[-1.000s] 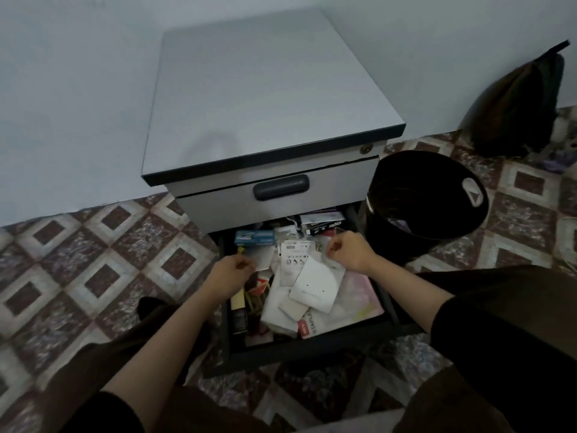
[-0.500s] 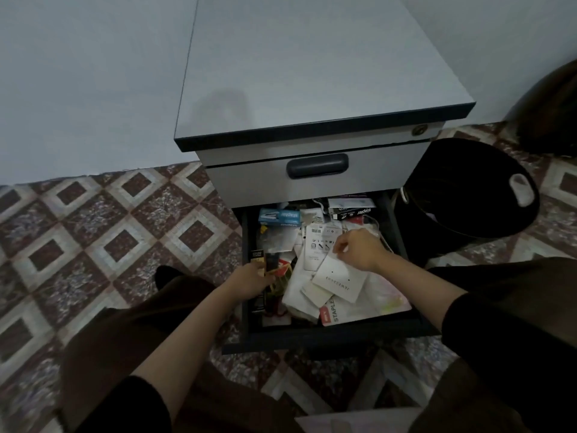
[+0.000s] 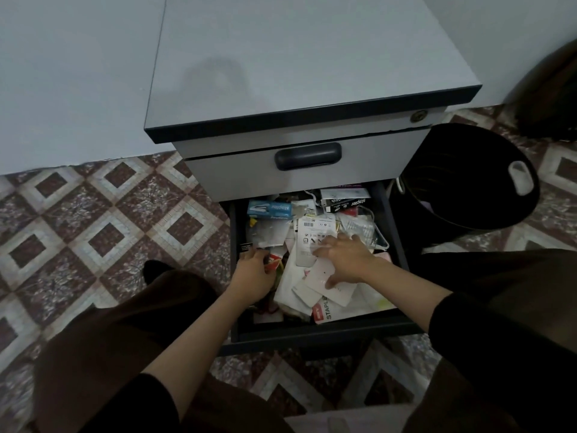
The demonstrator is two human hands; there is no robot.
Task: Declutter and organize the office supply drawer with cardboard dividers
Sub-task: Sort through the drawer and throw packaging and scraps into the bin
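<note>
Both hands are now deeper in the open drawer than a second ago: the right hand has spread flat, fingers wide, on the white cards, gripping nothing, while the left hand curls over small packets at the drawer's left side; whether it holds one I cannot tell. Sorting is only starting. Two stapler boxes lie at the drawer's back, one bin stands right of it; no dividers show.

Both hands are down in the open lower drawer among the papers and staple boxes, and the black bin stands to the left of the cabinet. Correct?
Not quite. In the head view the black bin stands to the right of the cabinet, not the left. The rest holds: left hand and right hand are both in the open lower drawer.
</note>
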